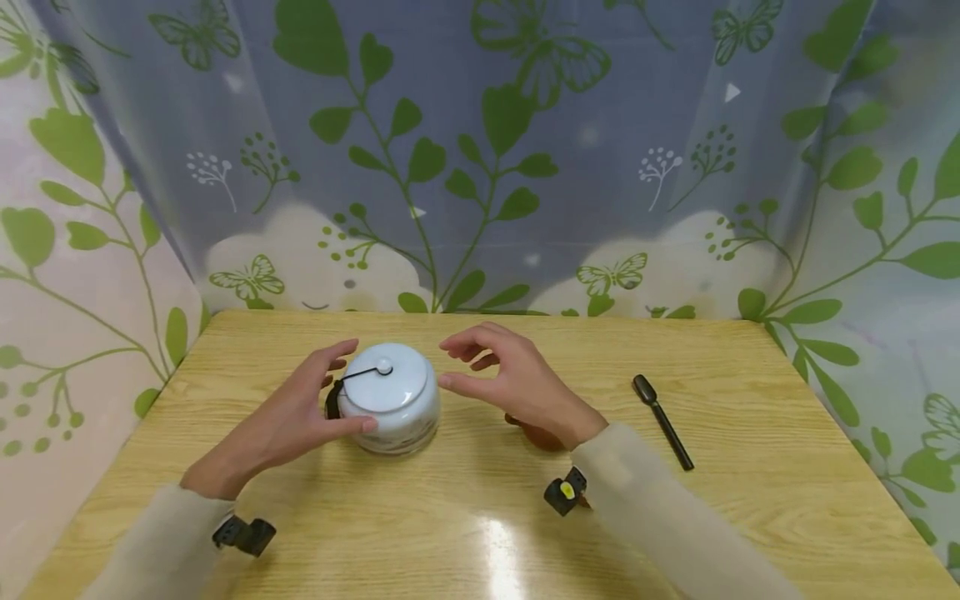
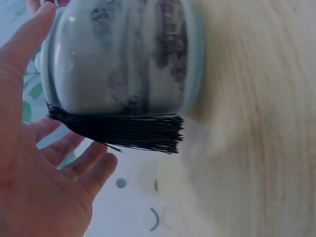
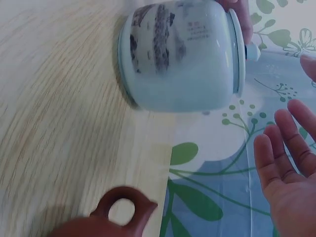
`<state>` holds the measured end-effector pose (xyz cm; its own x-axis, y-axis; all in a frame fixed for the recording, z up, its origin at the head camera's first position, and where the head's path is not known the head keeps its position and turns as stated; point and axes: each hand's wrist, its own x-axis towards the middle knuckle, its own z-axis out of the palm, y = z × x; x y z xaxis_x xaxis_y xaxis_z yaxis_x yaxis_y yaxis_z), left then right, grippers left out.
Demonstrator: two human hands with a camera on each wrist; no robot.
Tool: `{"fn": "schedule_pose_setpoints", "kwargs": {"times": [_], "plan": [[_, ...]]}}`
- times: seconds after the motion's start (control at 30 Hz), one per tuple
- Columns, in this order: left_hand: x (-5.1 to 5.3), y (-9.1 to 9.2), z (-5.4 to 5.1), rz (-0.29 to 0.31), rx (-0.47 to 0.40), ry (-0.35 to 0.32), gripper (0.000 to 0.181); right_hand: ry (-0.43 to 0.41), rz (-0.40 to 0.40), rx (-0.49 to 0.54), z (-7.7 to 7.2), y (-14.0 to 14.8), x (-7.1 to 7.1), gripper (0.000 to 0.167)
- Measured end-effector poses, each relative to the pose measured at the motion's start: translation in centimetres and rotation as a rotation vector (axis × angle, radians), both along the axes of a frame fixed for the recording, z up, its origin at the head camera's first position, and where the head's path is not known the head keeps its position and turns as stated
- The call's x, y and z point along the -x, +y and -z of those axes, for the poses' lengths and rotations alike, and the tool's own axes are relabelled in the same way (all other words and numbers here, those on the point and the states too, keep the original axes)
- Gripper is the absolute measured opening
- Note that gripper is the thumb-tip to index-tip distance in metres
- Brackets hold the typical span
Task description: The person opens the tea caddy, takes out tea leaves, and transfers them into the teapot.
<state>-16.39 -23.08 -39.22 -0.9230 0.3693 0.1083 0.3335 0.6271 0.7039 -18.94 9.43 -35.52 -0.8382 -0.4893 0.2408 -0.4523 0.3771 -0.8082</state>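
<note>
While the left grip (image 1: 300, 417) and the right grip (image 1: 517, 375) are flanking it, a glazed jar (image 1: 408, 404) is standing on the bench (image 1: 420, 517)

Although its thumb is overlapping the jar's front, the left grip is standing wide and clasping nothing, its fingers (image 2: 86, 160) fanning beside a black tassel (image 2: 123, 132); whether skin is touching glaze, one cannot tell. The right grip is gaping too, thumb well parted from softly bent fingers, holding nothing just beside the jar.

The jar is bulging squat and round, its pale, glossy ceramic carrying a dark, brushy print. Its lid (image 1: 390, 392) is sitting in place, and a thin black cord (image 1: 360, 374) is looping round the rounded knob (image 1: 384, 364) and running to the tassel's fine strands.

Under the right wrist, a smooth reddish-brown vessel (image 1: 543, 438) is partly hiding, its ring handle (image 3: 141, 217) showing in the right wrist view. Farther right, a slim dark spoon (image 1: 663, 422) is lying aslant. Cream sleeves (image 1: 660, 508) are covering the forearms. The bench is showing streaky wood grain, while a cloth (image 1: 600, 167) printed with leaves and butterflies is hanging behind.
</note>
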Motion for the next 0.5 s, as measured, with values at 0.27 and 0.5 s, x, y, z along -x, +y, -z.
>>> {"fn": "schedule_pose_setpoints", "kwargs": {"times": [0.27, 0.5], "plan": [[0.2, -0.3, 1.5, 0.017, -0.075, -0.049, 0.114, -0.021, -0.034, 0.019, 0.8, -2.4, 0.5, 0.042], [0.7, -0.2, 2.4, 0.029, -0.084, -0.044, 0.117, -0.019, -0.044, 0.006, 1.1, -4.1, 0.7, 0.041]]}}
